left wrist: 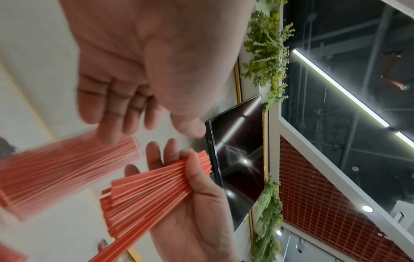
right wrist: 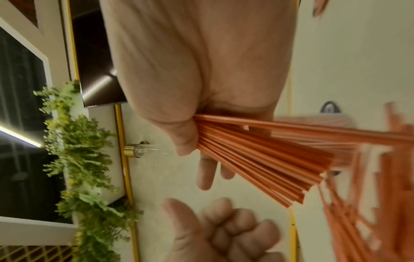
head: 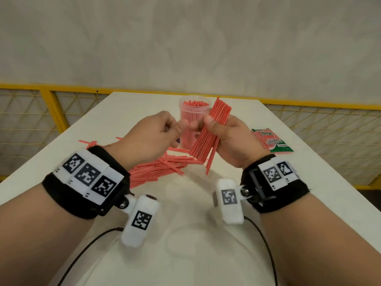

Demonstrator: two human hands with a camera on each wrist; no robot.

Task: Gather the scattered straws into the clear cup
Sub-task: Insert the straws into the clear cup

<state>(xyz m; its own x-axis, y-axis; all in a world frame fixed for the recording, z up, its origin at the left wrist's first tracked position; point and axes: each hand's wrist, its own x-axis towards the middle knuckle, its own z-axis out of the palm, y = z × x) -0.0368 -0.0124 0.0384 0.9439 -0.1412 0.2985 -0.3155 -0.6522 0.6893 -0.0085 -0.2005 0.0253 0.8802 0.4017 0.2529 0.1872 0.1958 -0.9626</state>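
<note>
A clear cup point(head: 191, 117) stands at the middle of the white table point(head: 185, 234), with several red straws upright inside; it shows blurred in the left wrist view point(left wrist: 56, 168). My right hand point(head: 224, 135) point(left wrist: 197, 203) point(right wrist: 201, 88) grips a fanned bundle of red straws point(head: 206, 137) point(left wrist: 152, 195) point(right wrist: 257, 156) just in front and right of the cup. My left hand point(head: 165, 129) point(left wrist: 170, 124) point(right wrist: 224, 230) hovers beside the bundle, fingers curled, holding nothing. Loose straws point(head: 156, 168) point(right wrist: 369, 212) lie heaped under the left hand.
A green and red straw packet point(head: 272, 141) lies at the table's right edge. A yellow mesh fence point(head: 51, 108) runs behind and beside the table. Black cables point(head: 88, 244) trail over the near part of the table from the wrist cameras.
</note>
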